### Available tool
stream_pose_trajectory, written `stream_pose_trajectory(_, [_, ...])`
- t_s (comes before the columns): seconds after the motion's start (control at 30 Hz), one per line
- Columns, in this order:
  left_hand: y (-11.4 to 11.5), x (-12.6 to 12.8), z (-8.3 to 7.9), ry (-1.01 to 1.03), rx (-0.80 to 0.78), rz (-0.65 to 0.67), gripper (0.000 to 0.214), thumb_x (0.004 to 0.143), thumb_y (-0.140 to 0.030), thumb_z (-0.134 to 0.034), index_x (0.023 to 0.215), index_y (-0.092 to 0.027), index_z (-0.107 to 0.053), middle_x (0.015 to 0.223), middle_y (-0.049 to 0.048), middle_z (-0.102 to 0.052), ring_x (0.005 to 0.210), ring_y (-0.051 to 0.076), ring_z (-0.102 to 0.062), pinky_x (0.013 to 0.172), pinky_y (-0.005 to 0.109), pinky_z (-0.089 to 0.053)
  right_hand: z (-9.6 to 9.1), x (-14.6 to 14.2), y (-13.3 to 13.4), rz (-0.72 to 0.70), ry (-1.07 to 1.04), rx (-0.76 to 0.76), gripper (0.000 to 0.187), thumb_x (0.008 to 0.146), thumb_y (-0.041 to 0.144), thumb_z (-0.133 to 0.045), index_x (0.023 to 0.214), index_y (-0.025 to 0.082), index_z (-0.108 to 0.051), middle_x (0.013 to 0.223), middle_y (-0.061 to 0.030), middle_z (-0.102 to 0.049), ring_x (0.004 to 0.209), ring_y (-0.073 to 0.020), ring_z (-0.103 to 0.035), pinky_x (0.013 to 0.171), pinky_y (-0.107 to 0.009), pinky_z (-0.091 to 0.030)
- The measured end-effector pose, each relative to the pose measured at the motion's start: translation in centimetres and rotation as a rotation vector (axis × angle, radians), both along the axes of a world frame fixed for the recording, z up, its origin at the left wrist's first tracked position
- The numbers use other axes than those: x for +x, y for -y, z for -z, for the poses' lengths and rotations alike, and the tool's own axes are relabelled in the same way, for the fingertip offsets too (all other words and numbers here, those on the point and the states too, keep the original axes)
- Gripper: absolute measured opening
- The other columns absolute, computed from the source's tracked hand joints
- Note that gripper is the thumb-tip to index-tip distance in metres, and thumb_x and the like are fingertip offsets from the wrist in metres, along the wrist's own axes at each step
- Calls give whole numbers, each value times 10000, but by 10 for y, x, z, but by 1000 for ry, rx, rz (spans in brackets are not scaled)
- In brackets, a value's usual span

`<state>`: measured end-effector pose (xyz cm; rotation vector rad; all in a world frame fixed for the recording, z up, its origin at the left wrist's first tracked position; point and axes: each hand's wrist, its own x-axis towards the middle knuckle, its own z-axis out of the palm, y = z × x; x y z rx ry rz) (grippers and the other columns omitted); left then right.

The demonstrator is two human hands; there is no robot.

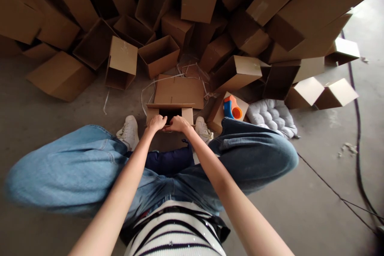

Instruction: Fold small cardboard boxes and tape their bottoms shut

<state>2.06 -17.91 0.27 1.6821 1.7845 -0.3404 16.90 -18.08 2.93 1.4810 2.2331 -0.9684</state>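
Observation:
A small cardboard box [187,115] stands on the floor between my feet. Its two short side flaps lie folded inward, the far long flap stands up, and a dark gap shows in the middle. My left hand [156,123] has its fingers curled over the near edge of this box, left of centre. Close beside it, my right hand [178,123] grips the same edge with bent fingers. Both hands hide most of the near flap, and the fingertips are partly out of sight.
An orange and blue tape dispenser [232,108] rests on another carton [216,113] to the right. Flattened cardboard [180,90] and loose white strapping [146,88] lie beyond the box. Many cartons [199,0] are heaped behind. A grey cushion [271,117] and black cable [357,128] are rightward.

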Motion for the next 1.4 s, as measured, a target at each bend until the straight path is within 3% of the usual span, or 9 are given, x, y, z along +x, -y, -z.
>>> stream_pose_trajectory(0.27, [-3,-1,-8,50,-23,46,513,997,-363,-311,1007,-106,-755,1090,201,-734,1119,283,-669,894,315,-481,7,1,-2,3,-22,-1,672,777,798,-540,988,217,-801,965,-125,-771,926,-248,-719,744,-257,-509])
stream_pose_trajectory(0.5, [16,3,-21,65,189,23,417,1004,-363,-344,1014,-186,-722,1049,147,-746,1014,266,-695,786,297,-479,9,1,-7,-13,-27,-55,592,780,739,-582,1000,234,-799,983,-110,-774,928,-239,-725,719,-233,-503])
stream_pose_trajectory(0.6, [24,10,-27,42,210,21,410,1012,-366,-336,1025,-187,-705,1012,148,-745,975,264,-700,766,301,-477,9,1,-8,-18,-18,-34,554,801,689,-584,999,217,-797,1006,-122,-770,928,-241,-729,695,-225,-499])
stream_pose_trajectory(0.87, [29,21,-27,-32,213,0,445,1019,-333,-302,1016,-171,-716,1028,165,-740,1021,283,-690,858,342,-470,3,-2,-4,-5,-3,-29,447,855,541,-576,1031,186,-785,1046,-149,-756,968,-261,-721,729,-241,-504])
stream_pose_trajectory(1.03, [33,22,-22,-73,274,-1,467,1015,-322,-276,1001,-176,-719,1001,165,-743,1001,292,-694,841,354,-465,-3,2,11,-57,-38,178,380,891,492,-561,1016,182,-742,1067,-121,-734,1015,-247,-682,800,-265,-478])
stream_pose_trajectory(1.17, [31,21,-21,-92,279,-6,462,1015,-313,-267,1029,-168,-706,995,167,-740,984,292,-696,819,351,-466,-1,3,25,-71,-45,367,393,942,453,-504,1144,157,-666,1175,-134,-670,1118,-249,-599,883,-306,-444])
stream_pose_trajectory(1.3, [22,21,-20,-106,289,-23,465,1012,-310,-269,1014,-170,-713,994,162,-741,982,278,-693,826,339,-464,1,-2,32,-51,31,386,384,967,421,-457,1135,135,-651,1135,-157,-673,1087,-280,-600,936,-367,-408])
stream_pose_trajectory(1.4, [19,22,-19,-90,279,-22,461,1008,-309,-278,1010,-175,-719,1002,153,-743,990,271,-690,834,332,-462,4,-3,32,5,50,331,394,980,460,-432,1130,164,-644,1109,-135,-694,1049,-262,-633,870,-330,-429])
